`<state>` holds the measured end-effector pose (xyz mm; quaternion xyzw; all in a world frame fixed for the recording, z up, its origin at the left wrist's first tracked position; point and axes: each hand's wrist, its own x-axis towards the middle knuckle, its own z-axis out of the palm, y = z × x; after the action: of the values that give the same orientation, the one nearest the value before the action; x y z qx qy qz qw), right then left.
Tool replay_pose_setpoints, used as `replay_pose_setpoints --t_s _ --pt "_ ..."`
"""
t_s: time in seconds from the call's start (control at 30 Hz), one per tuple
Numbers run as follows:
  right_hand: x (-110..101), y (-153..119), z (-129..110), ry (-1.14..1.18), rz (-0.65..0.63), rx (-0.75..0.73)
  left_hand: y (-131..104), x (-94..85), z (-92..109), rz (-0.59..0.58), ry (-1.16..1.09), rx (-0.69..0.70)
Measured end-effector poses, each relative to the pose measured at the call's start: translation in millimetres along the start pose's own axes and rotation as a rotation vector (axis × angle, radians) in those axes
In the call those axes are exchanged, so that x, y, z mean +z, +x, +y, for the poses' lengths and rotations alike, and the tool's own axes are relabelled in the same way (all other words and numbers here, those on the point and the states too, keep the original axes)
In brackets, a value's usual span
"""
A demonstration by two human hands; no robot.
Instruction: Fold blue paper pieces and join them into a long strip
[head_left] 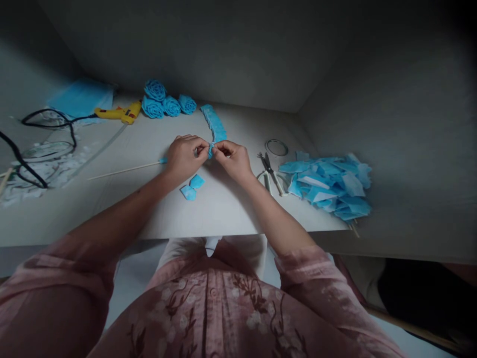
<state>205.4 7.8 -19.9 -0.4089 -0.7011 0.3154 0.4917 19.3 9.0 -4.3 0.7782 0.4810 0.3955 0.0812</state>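
Observation:
Both hands meet over the middle of the table at the near end of a blue gathered strip (215,123), which stretches away from me. My left hand (186,156) is closed, its thumb and fingertips pinching the strip's end. Beside it, my right hand (234,158) pinches the same end, fingertips almost touching the left ones. A thin wooden stick (124,171) with a blue tip lies to the left, its tip against the left hand. Two small blue pieces (188,192) rest on the table below the hands.
Several blue rolled flowers (153,106) sit at the back, beside a yellow glue gun (130,113) with a black cord. Blue sheets (82,98) and white scraps (22,186) lie left. On the right are scissors (274,175), a ring-shaped roll (277,147) and a heap of blue pieces (331,184).

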Motion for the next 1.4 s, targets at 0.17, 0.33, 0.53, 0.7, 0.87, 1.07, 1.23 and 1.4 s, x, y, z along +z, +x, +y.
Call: replay_pose_setpoints --t_s 0.17,0.33,0.53,0.7,0.87,1.07,1.23,1.4 --pt "-0.1 -0.3 -3.7 0.005 0.007 0.028 0.4 -1.3 0.1 -0.013 -0.046 -0.015" --pt "1.8 0.0 -4.2 0.033 0.020 0.031 0.7 -0.9 -1.3 0.008 -0.090 -0.036" --pt "1.7 0.9 -3.8 0.115 0.024 0.094 0.3 2.7 -3.6 0.021 -0.293 -0.150" --pt "-0.7 3.2 0.4 0.161 0.035 0.167 1.7 3.0 -3.0 0.035 -0.402 -0.203" --pt "-0.6 3.4 0.6 0.172 0.036 0.189 0.3 2.7 -2.5 0.044 -0.369 -0.180" --pt "0.7 2.9 -3.1 0.149 0.034 0.193 -0.4 1.6 -4.2 0.021 -0.230 -0.118" --pt "1.5 2.1 -7.1 0.140 0.017 0.187 0.1 -0.3 -3.1 0.013 -0.221 -0.132" --pt "1.6 1.7 -7.4 0.160 0.018 0.175 0.8 1.9 0.0 0.014 -0.329 -0.195"
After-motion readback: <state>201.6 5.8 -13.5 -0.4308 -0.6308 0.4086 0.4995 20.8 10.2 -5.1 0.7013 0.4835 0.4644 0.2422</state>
